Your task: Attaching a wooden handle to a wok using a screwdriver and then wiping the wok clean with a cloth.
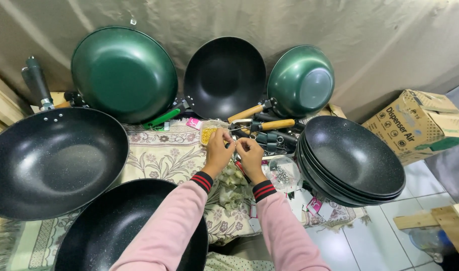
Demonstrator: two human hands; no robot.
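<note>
Left hand [218, 149] and right hand [250, 152] meeting fingertip to fingertip, grip narrow, pinched on something too small to make out. Just beyond the fingers, a clear bag of yellow pieces [209, 132]; to the right, a clear bag of metal screws [282, 173]. Behind, a heap of loose handles [269, 131], wooden and black. Under the wrists, crumpled plastic wrappers [233, 185] on a floral cloth [159, 155]. Ringed by pans: large black wok [51, 163] at left, another black wok [114, 226] under the left sleeve, stacked black woks [352, 160] at right, two green woks [124, 73] [301, 80] and a black pan [224, 75] leaning on the wall. Cardboard box [415, 125] far right.
</note>
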